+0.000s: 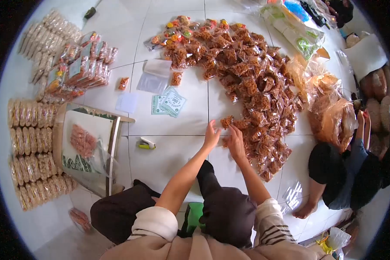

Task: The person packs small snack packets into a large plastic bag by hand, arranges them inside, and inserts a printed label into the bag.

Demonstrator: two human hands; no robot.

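Many small clear packets of brown snacks (251,86) lie in a curved heap on the tiled floor. My left hand (212,135) is at the heap's left edge, its fingers close to one snack packet (226,122). On the other side of that packet, my right hand (235,142) has its fingertips near it. Whether either hand grips the packet is too small to tell. Printed green-and-white labels (169,102) lie beyond my left hand, beside clear plastic bags (154,77) and a single packet (176,78). A green-and-white stapler (147,143) rests on the floor to the left.
Stacked packets (39,143) line the left side beside a wooden-framed board (112,151). Bundled labelled packs (84,65) stand at upper left. Orange plastic bags (329,112) lie right of the heap. Another person (355,169) sits at the right. A white-green sack (292,30) is at upper right.
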